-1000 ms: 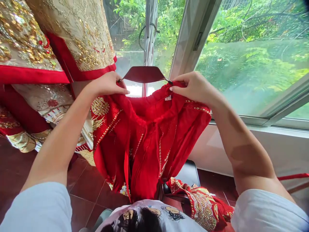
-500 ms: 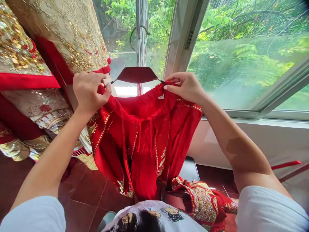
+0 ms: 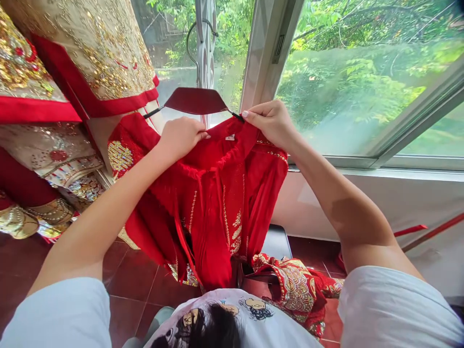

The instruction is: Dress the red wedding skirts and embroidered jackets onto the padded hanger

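Observation:
A red skirt (image 3: 210, 208) with gold embroidery, a gathered waistband and dangling ties hangs in front of me on a hanger (image 3: 195, 101) with a dark red centre panel and a wire hook. My right hand (image 3: 271, 121) pinches the waistband's right corner at the black tip of the hanger. Near the middle of the waistband, my left hand (image 3: 183, 137) has its fingers closed on the red fabric. The hanger's left black tip shows above the skirt's left corner. A small white label (image 3: 230, 137) sits inside the waistband.
Gold-beaded costumes (image 3: 105, 53) with red borders hang at the left. A metal post (image 3: 205, 53) stands behind the hanger, before sliding windows (image 3: 348, 106). Below, a red and gold embroidered cloth (image 3: 297, 285) lies by a dark chair (image 3: 279, 241) on the tiled floor.
My left hand has moved from the hanger's left tip rightward to the middle of the waistband. The skirt's left corner now spreads out on that tip. My right hand keeps its pinch.

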The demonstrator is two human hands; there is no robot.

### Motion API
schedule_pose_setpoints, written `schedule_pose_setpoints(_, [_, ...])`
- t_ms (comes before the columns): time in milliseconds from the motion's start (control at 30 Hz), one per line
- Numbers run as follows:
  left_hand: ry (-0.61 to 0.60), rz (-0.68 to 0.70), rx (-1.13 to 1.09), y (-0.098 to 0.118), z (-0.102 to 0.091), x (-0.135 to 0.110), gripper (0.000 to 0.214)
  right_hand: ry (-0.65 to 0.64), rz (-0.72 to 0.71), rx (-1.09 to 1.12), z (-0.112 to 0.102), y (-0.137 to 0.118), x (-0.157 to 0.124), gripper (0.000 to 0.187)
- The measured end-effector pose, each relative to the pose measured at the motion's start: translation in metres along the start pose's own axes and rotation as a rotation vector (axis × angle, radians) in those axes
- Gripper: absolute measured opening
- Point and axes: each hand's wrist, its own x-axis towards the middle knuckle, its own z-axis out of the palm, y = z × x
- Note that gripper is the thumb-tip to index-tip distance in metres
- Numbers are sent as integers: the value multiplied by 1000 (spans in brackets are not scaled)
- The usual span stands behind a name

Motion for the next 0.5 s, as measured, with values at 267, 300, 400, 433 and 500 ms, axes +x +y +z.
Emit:
schedule_pose_setpoints(267, [-153, -25, -28, -13, 1, -9, 23, 63, 33, -3, 5, -8, 2, 37])
schedule_pose_setpoints(300, [-158, -33, 13, -15, -1, -10, 22, 69, 33, -7, 4, -8, 2, 36])
schedule_pose_setpoints(400, [-109, -76, 136, -20, -10, -12, 24, 120, 38, -31, 5, -4, 4, 31])
schedule_pose_setpoints(433, [-114, -89, 166, -20, -13, -14, 25, 137, 40, -42, 6, -2, 3, 30])
schedule_pose_setpoints(500, [-172, -92, 219, -18, -22, -20, 26, 160, 39, -68, 7, 0, 1, 28])
